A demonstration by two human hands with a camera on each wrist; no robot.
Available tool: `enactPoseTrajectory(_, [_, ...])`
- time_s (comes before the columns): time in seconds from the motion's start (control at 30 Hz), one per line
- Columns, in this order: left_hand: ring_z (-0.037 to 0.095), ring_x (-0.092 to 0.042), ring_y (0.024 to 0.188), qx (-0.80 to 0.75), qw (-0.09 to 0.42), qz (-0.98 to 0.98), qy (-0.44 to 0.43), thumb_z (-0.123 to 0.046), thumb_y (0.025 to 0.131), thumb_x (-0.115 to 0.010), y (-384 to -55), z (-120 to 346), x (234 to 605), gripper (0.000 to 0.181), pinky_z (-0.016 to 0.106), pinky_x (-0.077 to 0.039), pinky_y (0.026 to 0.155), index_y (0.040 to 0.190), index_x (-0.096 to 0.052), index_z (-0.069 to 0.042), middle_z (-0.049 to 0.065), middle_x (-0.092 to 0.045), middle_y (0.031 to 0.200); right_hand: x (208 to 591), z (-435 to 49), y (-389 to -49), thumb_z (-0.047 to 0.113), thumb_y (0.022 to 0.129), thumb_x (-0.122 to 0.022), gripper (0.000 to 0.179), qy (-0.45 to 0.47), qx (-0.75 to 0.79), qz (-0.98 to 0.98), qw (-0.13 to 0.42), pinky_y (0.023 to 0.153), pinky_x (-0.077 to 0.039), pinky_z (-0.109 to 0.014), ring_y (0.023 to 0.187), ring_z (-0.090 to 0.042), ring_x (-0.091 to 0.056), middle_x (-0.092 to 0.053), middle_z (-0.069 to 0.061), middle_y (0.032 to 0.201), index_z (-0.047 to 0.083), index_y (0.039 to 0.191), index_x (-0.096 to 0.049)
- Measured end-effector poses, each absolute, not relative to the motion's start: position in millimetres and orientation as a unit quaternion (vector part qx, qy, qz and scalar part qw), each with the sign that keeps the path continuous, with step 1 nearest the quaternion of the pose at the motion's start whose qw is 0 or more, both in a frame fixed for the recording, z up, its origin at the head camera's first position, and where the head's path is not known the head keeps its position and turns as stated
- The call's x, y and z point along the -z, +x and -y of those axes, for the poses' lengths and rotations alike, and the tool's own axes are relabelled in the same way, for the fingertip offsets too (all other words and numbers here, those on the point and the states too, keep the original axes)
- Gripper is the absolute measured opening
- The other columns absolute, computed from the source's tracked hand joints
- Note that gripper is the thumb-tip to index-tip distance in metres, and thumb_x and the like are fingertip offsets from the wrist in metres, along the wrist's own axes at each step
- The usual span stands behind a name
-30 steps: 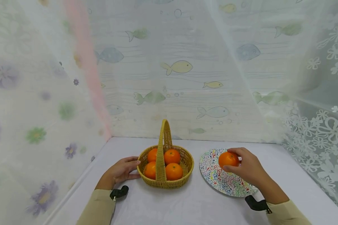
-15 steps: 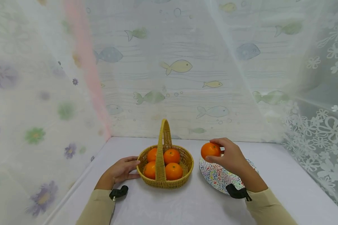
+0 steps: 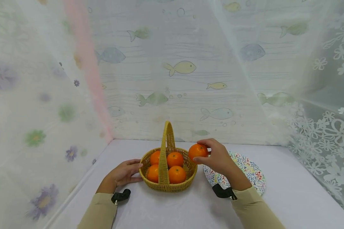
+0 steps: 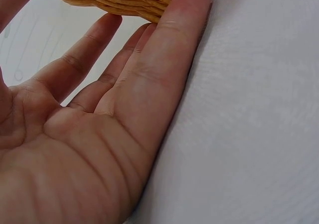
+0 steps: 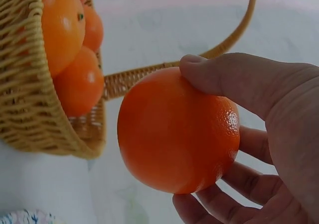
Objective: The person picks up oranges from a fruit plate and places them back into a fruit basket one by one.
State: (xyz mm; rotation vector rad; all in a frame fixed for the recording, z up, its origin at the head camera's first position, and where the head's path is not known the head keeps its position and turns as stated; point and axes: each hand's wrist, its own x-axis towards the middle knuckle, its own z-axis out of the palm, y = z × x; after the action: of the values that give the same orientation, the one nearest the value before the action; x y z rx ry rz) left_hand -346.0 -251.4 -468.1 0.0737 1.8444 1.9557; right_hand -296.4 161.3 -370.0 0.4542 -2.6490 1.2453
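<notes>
In the head view my right hand holds an orange beside the right rim of a yellow wicker basket. The right wrist view shows the thumb on one side of this orange and the fingers on the other. Several more oranges lie inside the basket, under its tall arched handle. My left hand is at the basket's left side. Up close in the left wrist view, the extended fingers of that hand touch the woven wall.
A round plate with a multicoloured squiggle pattern lies right of the basket, partly behind my right forearm. White cloth covers the table. A fish-patterned curtain hangs behind, with flowered sheer curtains at both sides.
My right hand has carried the orange leftward from over the plate to the basket's right rim. My left hand and the basket have stayed in place.
</notes>
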Motion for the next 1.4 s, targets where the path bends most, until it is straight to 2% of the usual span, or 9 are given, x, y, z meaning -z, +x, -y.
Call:
enactPoseTrajectory(0.17, [0.024,-0.059,0.131,-0.709,0.222,-0.668,0.028,-0.025,0.102,-0.067,-346.0,251.5,469.7,0.066,0.055,-0.056,0.1,0.155,-0.036,0.0,0.017,-0.047,0.157,375.9,-150.1,-296.5,0.034,0.081,-0.09,0.063,0.167,-0.43,0.883,0.09,0.094,-0.061,-0.04,0.115,-0.024,-0.064,-0.062,-0.001,0.133,0.018,0.137,-0.064])
enactPoseTrajectory(0.4, [0.025,-0.057,0.133,-0.702,0.226,-0.674,0.034,-0.026,0.104,-0.064,-344.6,254.7,467.0,0.07,0.055,-0.056,0.101,0.158,-0.031,0.002,0.02,-0.042,0.16,383.6,-137.4,-295.3,0.034,0.082,-0.09,0.063,0.178,-0.436,0.878,0.085,0.096,-0.061,-0.039,0.116,-0.022,-0.064,-0.062,0.001,0.133,0.019,0.137,-0.065])
enactPoseTrajectory(0.67, [0.028,-0.054,0.137,-0.699,0.221,-0.679,0.033,-0.028,0.103,-0.066,-345.3,255.2,462.6,0.071,0.054,-0.056,0.101,0.158,-0.031,0.0,0.02,-0.041,0.161,390.2,-131.3,-300.3,0.034,0.081,-0.09,0.062,0.167,-0.424,0.886,0.089,0.095,-0.061,-0.038,0.116,-0.019,-0.063,-0.062,0.004,0.134,0.02,0.136,-0.065])
enactPoseTrajectory(1.07, [0.026,-0.055,0.135,-0.701,0.222,-0.677,0.037,-0.028,0.103,-0.066,-346.1,254.2,468.8,0.07,0.053,-0.056,0.102,0.158,-0.032,0.001,0.019,-0.041,0.161,397.3,-130.8,-300.0,0.032,0.081,-0.09,0.06,0.171,-0.429,0.883,0.085,0.097,-0.06,-0.039,0.118,-0.02,-0.063,-0.062,0.002,0.135,0.018,0.135,-0.066])
enactPoseTrajectory(1.4, [0.024,-0.058,0.131,-0.703,0.22,-0.676,0.036,-0.026,0.103,-0.065,-344.9,251.4,467.4,0.066,0.053,-0.056,0.102,0.156,-0.035,0.001,0.017,-0.047,0.156,406.5,-128.7,-303.1,0.034,0.082,-0.089,0.062,0.181,-0.411,0.888,0.095,0.097,-0.06,-0.039,0.118,-0.02,-0.063,-0.062,0.001,0.134,0.017,0.137,-0.066])
